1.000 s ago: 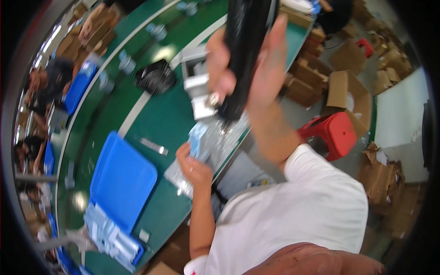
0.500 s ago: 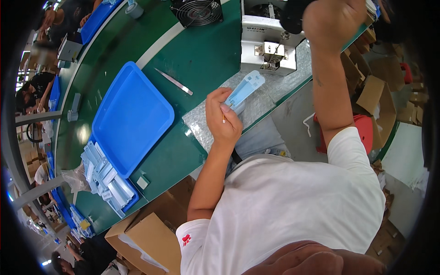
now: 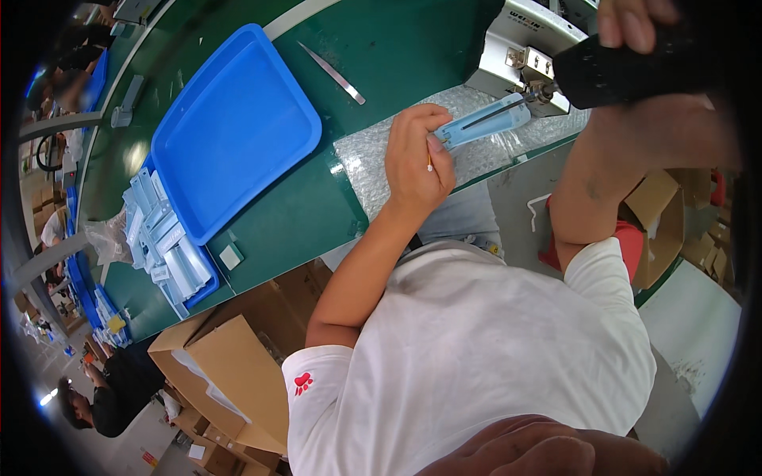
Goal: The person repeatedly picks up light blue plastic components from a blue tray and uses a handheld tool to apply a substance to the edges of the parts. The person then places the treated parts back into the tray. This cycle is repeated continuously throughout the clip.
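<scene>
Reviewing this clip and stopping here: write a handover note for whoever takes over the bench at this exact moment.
Left hand: pins one end of the light blue plastic part on the bubble wrap sheet, fingers curled over it.
Right hand: grips the black power screwdriver; its bit lies along the part's top face.
Blue tray sits left on the green bench; more light blue parts are stacked at its near edge. Tweezers lie beyond.
Done: part placed and held. Left: whether a screw is seated cannot be seen.

Beside one blue tray [image 3: 238,127], one pair of tweezers [image 3: 332,73], one bubble-wrap sheet [image 3: 381,170] and one cardboard box [image 3: 226,373] are lying.
</scene>
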A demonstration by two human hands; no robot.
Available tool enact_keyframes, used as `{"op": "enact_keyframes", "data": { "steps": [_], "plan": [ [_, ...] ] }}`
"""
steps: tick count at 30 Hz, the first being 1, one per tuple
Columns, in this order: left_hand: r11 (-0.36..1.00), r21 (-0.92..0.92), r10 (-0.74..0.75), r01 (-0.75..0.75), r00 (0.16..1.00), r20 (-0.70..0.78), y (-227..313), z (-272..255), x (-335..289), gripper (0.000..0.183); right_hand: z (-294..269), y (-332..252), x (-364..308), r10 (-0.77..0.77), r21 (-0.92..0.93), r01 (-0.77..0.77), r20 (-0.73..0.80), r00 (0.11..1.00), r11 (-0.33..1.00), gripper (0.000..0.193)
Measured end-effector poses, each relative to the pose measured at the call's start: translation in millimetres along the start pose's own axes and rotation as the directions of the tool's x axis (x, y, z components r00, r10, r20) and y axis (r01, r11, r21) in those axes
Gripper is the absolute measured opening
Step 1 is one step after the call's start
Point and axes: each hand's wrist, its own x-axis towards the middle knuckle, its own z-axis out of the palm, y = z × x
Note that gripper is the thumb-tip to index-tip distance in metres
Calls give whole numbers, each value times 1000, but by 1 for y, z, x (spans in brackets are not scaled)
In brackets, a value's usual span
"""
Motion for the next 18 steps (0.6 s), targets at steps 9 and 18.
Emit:
{"op": "enact_keyframes", "data": {
  "steps": [9,18],
  "plan": [
    [1000,7,5,-5,1000,-5,1,0,2,22,6,6,-6,58,-119,-62,-34,998,991,70],
    [1000,6,0,0,1000,-2,0,1,3,21,50,-1,-4,175,-170,-196,-130,976,966,74]
  ]
}}
